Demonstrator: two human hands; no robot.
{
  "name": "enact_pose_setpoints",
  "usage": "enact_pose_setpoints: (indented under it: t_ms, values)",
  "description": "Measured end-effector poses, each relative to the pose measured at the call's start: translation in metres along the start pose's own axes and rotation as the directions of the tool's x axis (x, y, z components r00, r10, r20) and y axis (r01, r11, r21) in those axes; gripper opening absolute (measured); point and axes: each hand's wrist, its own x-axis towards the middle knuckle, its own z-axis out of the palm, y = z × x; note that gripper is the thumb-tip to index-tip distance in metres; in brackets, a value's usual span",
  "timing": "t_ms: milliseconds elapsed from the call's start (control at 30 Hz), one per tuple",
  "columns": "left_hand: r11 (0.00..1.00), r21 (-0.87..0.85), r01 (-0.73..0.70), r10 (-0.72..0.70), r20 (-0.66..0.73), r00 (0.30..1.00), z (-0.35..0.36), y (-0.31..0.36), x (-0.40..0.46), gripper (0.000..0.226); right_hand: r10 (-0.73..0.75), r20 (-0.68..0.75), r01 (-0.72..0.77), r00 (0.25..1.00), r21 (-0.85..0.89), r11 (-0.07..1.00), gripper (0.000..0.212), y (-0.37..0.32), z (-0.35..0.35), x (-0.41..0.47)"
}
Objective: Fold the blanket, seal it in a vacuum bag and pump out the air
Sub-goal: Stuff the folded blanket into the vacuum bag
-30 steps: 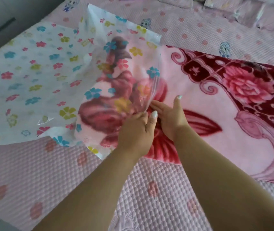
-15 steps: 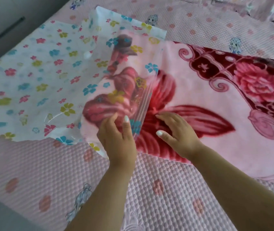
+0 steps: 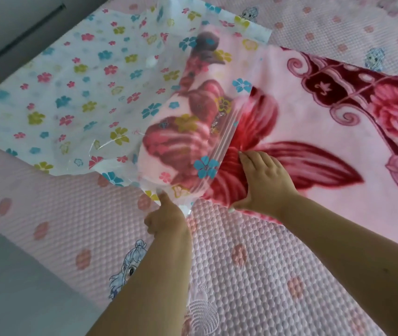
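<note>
Currently your left hand (image 3: 166, 218) pinches the vacuum bag (image 3: 76, 93) mouth corner; your right hand (image 3: 263, 183), fingers spread, grips the blanket (image 3: 326, 132) edge just right of it.

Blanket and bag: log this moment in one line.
blanket: end inside bag | vacuum bag: unsealed | left hand: pinches bag corner | right hand: grips blanket

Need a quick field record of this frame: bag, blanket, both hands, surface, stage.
bag: flower-print vacuum bag, mouth open, pulled over one end of the blanket
blanket: pink and red floral blanket, folded, mostly outside the bag
left hand: left hand pinches the bag's near mouth corner
right hand: right hand grips the blanket's near edge beside the bag mouth
surface: pink quilted bed cover
stage: bagging under way, not sealed
</note>
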Motion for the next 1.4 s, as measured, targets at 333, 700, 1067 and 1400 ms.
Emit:
enact_pose_setpoints:
  t_ms: [333,700,1067,1400]
  values:
    - [0.982,-0.187,0.029,0.034,0.327,0.944,-0.007,-0.012,0.002,0.042,0.022,-0.254,0.050,0.967,0.274,0.960,0.022,-0.009,-0.016,0.021]
    - [0.947,-0.318,0.043,0.107,0.440,0.892,-0.017,-0.019,-0.002,0.023,-0.025,0.068,-0.022,0.997,0.603,0.798,0.041,-0.002,-0.049,0.044]
    - [0.959,-0.280,0.038,0.081,0.402,0.912,-0.019,-0.027,-0.006,0.035,0.533,-0.085,-0.443,0.842,0.456,0.772,0.105,-0.043,-0.014,-0.022]
    - [0.972,-0.235,-0.025,0.114,0.377,0.919,-0.014,-0.036,0.014,0.032,0.036,-0.469,0.071,0.883,0.209,0.975,0.043,0.011,0.011,0.025]
